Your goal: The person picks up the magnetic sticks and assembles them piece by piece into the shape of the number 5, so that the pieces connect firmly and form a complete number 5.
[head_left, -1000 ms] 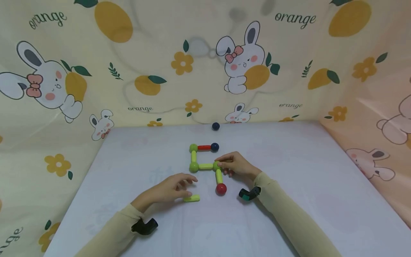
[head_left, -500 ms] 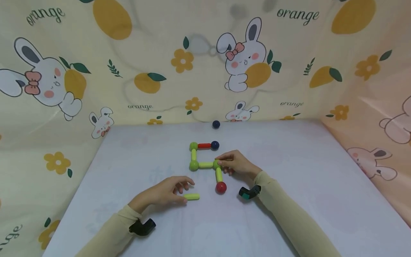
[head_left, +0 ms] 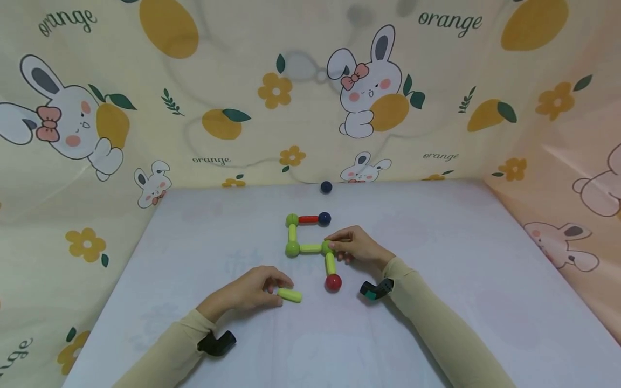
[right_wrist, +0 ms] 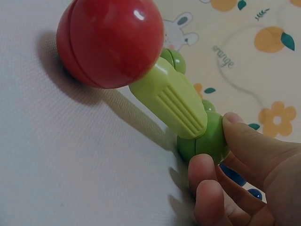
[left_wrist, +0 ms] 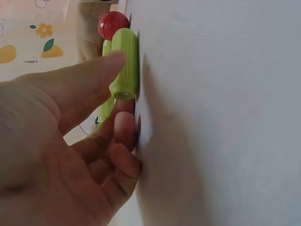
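Observation:
My right hand (head_left: 361, 248) pinches a green ball (right_wrist: 217, 136) between thumb and fingers. That ball sits at a corner of a chain of balls and rods on the table. From it a yellow-green rod (right_wrist: 176, 101) runs toward me to a red ball (head_left: 333, 283). Another yellow-green rod (head_left: 310, 248) runs left to a green corner ball (head_left: 292, 248). Near the chain's front, my left hand (head_left: 249, 289) holds a loose yellow-green rod (head_left: 289, 295) at its left end. In the left wrist view the thumb (left_wrist: 113, 63) lies against this rod; the index fingertip is partly hidden.
The chain continues from an upright yellow-green rod (head_left: 292, 233) to a far green ball (head_left: 292, 220), a red rod (head_left: 308, 220) and a dark blue ball (head_left: 324, 219). A second dark blue ball (head_left: 326, 187) lies by the printed backdrop (head_left: 310, 108) at the white table's (head_left: 436, 231) back edge.
My left hand has drawn slightly back, and its fingers have come in around the loose rod. The rod has turned, its right end now nearer me. My right hand has stayed on the green ball.

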Demonstrator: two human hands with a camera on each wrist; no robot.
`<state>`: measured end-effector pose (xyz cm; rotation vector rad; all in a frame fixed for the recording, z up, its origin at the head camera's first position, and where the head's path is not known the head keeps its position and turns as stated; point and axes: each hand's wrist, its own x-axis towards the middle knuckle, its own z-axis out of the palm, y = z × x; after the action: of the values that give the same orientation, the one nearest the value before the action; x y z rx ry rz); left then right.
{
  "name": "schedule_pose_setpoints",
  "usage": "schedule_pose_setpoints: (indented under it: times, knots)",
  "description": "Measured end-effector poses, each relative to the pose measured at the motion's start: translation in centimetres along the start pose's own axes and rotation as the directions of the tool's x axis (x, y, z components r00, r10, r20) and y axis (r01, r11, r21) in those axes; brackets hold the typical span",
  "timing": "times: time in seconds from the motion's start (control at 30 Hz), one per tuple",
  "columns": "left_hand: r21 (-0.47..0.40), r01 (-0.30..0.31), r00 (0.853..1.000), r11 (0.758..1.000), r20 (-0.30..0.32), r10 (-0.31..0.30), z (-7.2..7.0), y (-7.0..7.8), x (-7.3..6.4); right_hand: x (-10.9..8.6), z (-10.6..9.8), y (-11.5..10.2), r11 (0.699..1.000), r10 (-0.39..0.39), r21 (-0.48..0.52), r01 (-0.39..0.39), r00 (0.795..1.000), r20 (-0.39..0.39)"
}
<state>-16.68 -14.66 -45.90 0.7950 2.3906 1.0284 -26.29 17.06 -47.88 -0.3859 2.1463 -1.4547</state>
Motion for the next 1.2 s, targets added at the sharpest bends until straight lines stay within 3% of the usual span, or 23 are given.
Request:
schedule_pose_setpoints:
  times: [0.3,0.63,0.77,1.2]
  knots:
    - [0.032,-0.040,0.999,0.999,-0.015,0.040,0.6,0.1,0.5,-0.3,0.0,-0.2,1.000,-0.005,-0.004,0.005,1.000,0.003]
    - [0.066,0.041,0.997,0.997,-0.062,-0.037,1.1,1.9,1.9,-0.4,0.1,-0.5,1.000,0.000,-0.003,0.000,1.000,-0.005]
    - [0.084,0.037,0.996,0.996,-0.085,-0.030,1.4,2.2,2.6,-0.3,0.2,-0.6,1.000,-0.002,0.000,0.002,1.000,-0.006]
    - [0.085,0.036,0.997,0.996,-0.075,-0.030,2.0,3.0,3.7,-0.1,0.0,-0.2,1.000,-0.023,0.001,0.023,1.000,0.001]
